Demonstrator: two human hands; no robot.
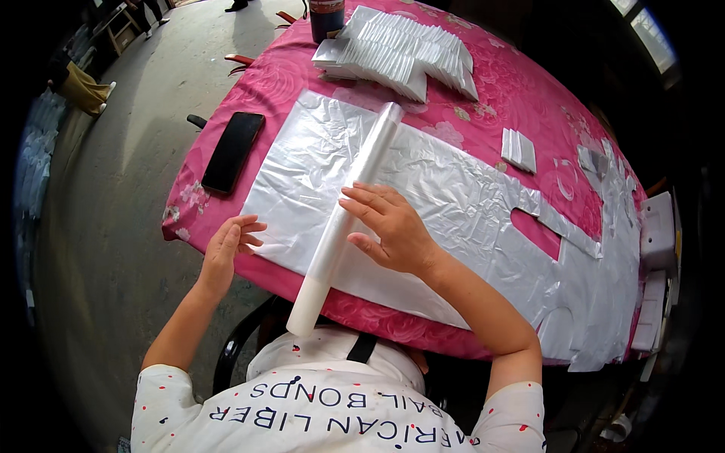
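Note:
A long whitish roller or tube (308, 303) lies slantwise across a flat stack of silvery-white plastic bags (445, 189), its near end jutting past the table edge towards me. My right hand (394, 229) is over the middle of the tube, with fingers spread and fingertips touching or just above it. Left of the tube, my left hand (226, 248) hovers by the bags' left edge, its fingers loosely extended and nothing visible in them. At the right end, the bags have handle cut-outs showing the pink cloth beneath.
The pink flowered tablecloth (276, 83) bears a black phone (232, 153) at left, piled folded plastic packets (400, 53) and a dark container (327, 19) at the back, and a small packet bundle (518, 150) at right. White boxes (657, 234) stand beyond the right edge. Other people's legs (87, 89) show far left.

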